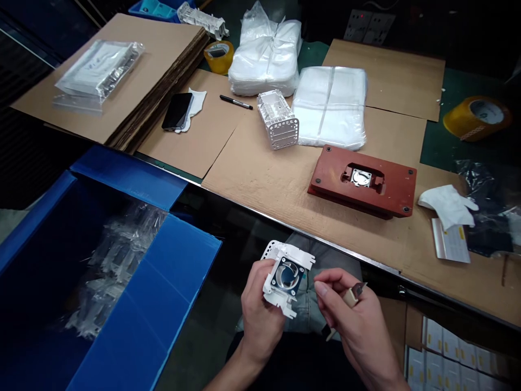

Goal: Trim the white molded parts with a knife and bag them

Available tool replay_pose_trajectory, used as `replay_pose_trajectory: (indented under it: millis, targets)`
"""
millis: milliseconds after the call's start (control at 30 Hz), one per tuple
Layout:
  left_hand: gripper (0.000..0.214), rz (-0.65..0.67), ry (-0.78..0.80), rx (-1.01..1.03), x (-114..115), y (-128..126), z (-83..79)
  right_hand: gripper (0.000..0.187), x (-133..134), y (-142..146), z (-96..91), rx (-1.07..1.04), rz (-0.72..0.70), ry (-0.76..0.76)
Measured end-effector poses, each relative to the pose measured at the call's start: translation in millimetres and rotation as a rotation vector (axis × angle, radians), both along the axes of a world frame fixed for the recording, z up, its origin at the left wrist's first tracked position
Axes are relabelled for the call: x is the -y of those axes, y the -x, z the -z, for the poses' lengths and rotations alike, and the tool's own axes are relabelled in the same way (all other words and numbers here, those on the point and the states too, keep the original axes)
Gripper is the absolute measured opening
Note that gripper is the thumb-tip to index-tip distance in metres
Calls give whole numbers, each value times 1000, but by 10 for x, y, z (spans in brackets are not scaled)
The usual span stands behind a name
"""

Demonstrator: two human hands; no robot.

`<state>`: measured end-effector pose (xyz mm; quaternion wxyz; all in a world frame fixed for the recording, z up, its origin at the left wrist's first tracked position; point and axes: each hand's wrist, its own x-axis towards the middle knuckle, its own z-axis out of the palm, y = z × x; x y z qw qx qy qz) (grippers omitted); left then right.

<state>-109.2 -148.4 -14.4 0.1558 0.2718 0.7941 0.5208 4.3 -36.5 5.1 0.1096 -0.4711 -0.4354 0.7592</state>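
My left hand is closed around a white plastic housing, held above my lap in front of the table edge. Set in its face is a dark square plate with a round, fan-like pattern and a screw at each corner. Just to the right, my right hand is closed, thumb and forefinger pinched together close to the housing but apart from it. A small beige-handled tool lies across its palm, with a dark blade-like tip sticking out. Whether the pinched fingertips hold anything is too small to tell.
On the cardboard-covered table are a red-brown fixture with a small metal plate inside, another white housing, and bundled plastic bags. A blue bin with wrapped parts stands left. A white glove lies right.
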Motion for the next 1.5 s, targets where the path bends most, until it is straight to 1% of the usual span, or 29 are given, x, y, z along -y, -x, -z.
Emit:
replay_pose_trajectory:
  millis: [100,167,233,300,367,433,467,500,567,600,633,667,700,733,767,800,833,900,933,967,1000,1033,1067,1133,1200,1267,1333,1433,1500]
  targets:
    - [25,18,12,26,-5,-32,-14,20,35,33,-41,-11,-67,-181]
    - [24,36,13,33,1,-45,-10,15,38,46,-71,-24,-161,-318]
    - [24,58,5,31,13,-49,4,20,25,55,-96,-40,-293,-408]
    - [24,68,10,42,21,-43,19,29,0,48,-113,-60,-404,-451]
    - [23,66,21,61,24,-30,22,32,-36,6,-111,-67,-441,-463]
    - [20,51,31,99,18,-9,0,31,-82,-85,-66,-37,-386,-479]
    - [19,35,32,134,11,3,-22,29,-112,-145,-22,-3,-321,-491]
    - [20,13,30,195,-1,15,-49,26,-147,-209,37,36,-231,-508]
    - [31,-89,-30,413,-49,32,-112,25,-233,-324,181,91,-25,-528]
    - [38,-159,-94,552,-90,34,-144,29,-283,-366,255,77,54,-505]
    - [45,-224,-172,697,-146,31,-173,39,-335,-395,321,28,100,-449]
    - [49,-273,-258,832,-217,24,-199,52,-388,-411,373,-52,111,-366]
    - [50,-300,-339,942,-306,12,-222,67,-442,-416,406,-146,96,-268]
    - [48,-299,-409,1022,-409,-3,-240,78,-499,-414,417,-237,75,-178]
    - [46,-271,-466,1073,-524,-18,-254,85,-563,-407,402,-309,64,-113]
    - [43,-227,-511,1101,-645,-34,-262,86,-640,-398,360,-353,74,-84]
    - [42,-169,-543,1112,-766,-48,-263,85,-736,-390,289,-368,108,-89]
    - [47,-34,-563,1098,-970,-69,-235,81,-997,-378,59,-328,224,-189]
    - [54,27,-555,1081,-1036,-75,-203,80,-1161,-376,-91,-280,287,-277]
    - [62,83,-537,1061,-1071,-78,-158,82,-1339,-375,-257,-221,340,-400]
    - [69,127,-515,1036,-1072,-78,-102,86,-1523,-375,-428,-149,346,-543]
    - [71,157,-488,1005,-1040,-74,-37,88,-1702,-374,-593,-52,346,-709]
    - [69,177,-456,973,-981,-65,32,89,-1866,-371,-744,57,305,-856]
    - [59,183,-395,913,-811,-28,165,86,-2127,-350,-976,255,167,-1076]
    - [51,138,-350,866,-626,29,267,82,-2288,-304,-1108,375,8,-1187]
    - [48,85,-317,829,-470,100,328,81,-2377,-232,-1168,427,-143,-1234]
    - [47,44,-285,806,-360,171,357,82,-2439,-139,-1200,450,-282,-1303]
    - [48,6,-254,784,-266,258,369,81,-2538,32,-1247,456,-489,-1475]
    - [48,-3,-247,771,-233,293,371,80,-2591,158,-1287,454,-585,-1543]
